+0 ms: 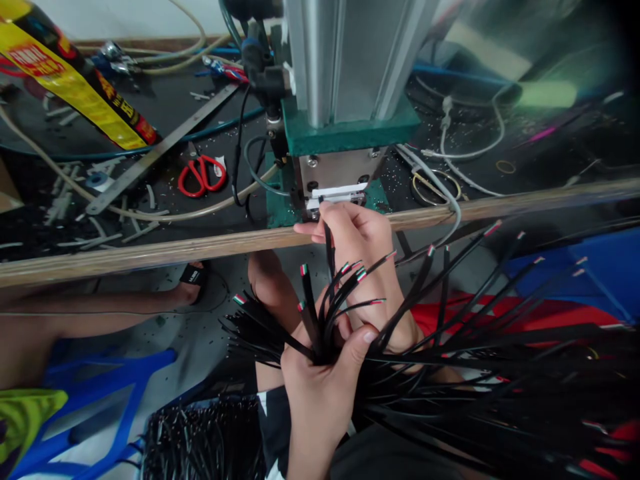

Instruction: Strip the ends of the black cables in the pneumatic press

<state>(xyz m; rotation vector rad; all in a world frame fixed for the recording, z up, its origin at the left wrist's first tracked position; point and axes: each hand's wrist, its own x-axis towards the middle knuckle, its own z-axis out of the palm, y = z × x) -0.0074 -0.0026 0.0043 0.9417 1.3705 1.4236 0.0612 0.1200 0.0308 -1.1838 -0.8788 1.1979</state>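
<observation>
Low in the middle, my left hand [320,380] is closed around a bundle of black cables [320,333] whose stripped ends show red, white and green wires. Beyond it, my right hand [357,233] pinches one black cable [329,243] at the small slot of the press [340,173]. The tip of that cable lies against the metal jaws under a white strip. More black cables [450,360] fan out to the right, over my lap and forearm.
On the bench [225,243] lie red-handled scissors [201,177], a steel ruler [160,150], a yellow and black packet [75,73], hoses and cable scraps. A blue stool [125,400] and another person's leg [110,313] are at the lower left.
</observation>
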